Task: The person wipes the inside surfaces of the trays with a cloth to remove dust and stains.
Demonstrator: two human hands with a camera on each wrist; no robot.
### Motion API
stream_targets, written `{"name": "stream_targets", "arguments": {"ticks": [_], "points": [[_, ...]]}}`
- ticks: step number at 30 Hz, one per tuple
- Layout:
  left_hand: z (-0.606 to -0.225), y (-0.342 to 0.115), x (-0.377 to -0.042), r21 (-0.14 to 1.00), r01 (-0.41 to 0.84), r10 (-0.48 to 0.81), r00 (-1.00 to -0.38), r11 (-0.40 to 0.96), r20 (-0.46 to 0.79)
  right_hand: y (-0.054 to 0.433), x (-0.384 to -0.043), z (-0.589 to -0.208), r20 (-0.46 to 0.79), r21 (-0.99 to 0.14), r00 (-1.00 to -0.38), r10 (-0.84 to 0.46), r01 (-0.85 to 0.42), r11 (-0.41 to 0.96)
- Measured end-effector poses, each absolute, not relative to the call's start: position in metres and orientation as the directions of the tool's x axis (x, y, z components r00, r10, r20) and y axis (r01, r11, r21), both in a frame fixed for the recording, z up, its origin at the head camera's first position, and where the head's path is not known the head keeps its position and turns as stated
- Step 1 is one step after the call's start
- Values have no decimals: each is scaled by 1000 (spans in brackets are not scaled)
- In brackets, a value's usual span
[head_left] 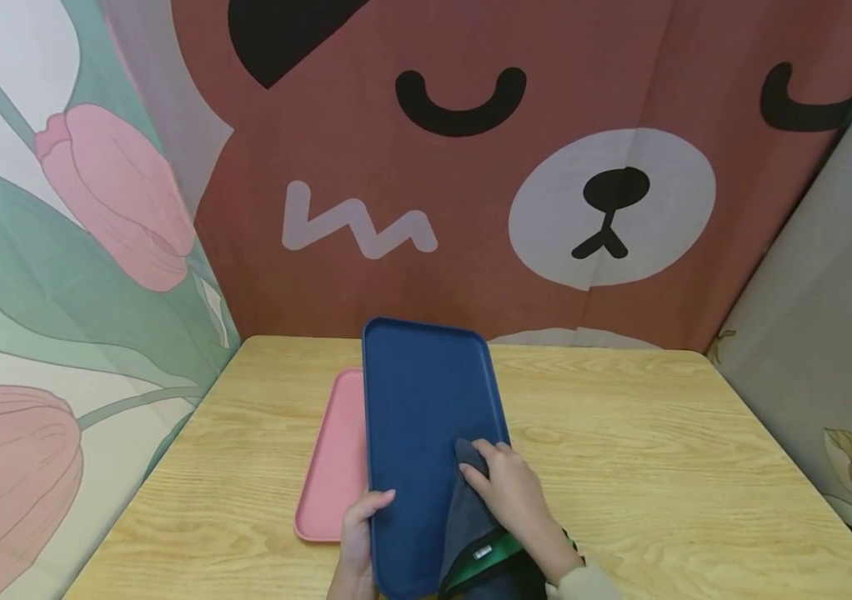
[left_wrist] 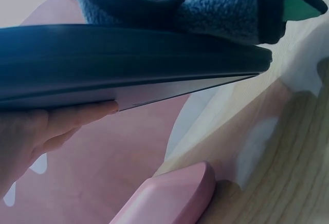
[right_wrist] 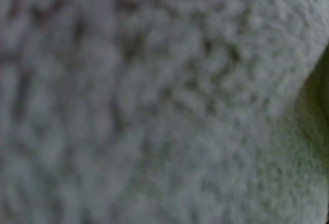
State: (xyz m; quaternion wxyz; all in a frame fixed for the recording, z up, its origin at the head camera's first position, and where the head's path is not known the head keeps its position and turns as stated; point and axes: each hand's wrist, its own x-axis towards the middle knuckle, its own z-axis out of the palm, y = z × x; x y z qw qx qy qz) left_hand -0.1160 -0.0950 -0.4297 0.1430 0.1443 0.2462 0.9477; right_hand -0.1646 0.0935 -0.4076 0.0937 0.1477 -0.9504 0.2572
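Observation:
A blue rectangular tray (head_left: 426,400) is tilted up above the table in the head view. My left hand (head_left: 358,533) grips its left edge, thumb on the upper face; in the left wrist view, fingers (left_wrist: 77,118) lie against its underside. My right hand (head_left: 512,487) holds a dark grey cloth (head_left: 467,508) with green edging against the tray's right part. That cloth's fuzzy pile (left_wrist: 221,11) shows above the tray rim in the left wrist view. Blurred grey cloth (right_wrist: 154,106) fills almost all of the right wrist view, hiding the right hand there.
A pink tray (head_left: 332,467) lies on the wooden table (head_left: 659,467) to the left, partly covered by the blue tray. Behind the table hangs a brown bear-print curtain (head_left: 471,192). Printed cloth (head_left: 6,292) also borders the left side.

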Motion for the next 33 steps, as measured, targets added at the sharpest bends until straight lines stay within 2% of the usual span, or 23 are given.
{"name": "stream_targets", "arguments": {"ticks": [13,21,33], "points": [[-431,-94,-119,516,-171,334,-911,-839,241,87,-163,-406,250,-462,-933,-259,-351,815],[-432,-96,-118,531,-197,334,-926,-824,174,82,-161,-407,262,-450,-923,-280,-374,811],[-429,-95,-118,512,-211,346,-920,-833,184,77,-154,-404,259,-450,-915,-309,-398,800]]}}
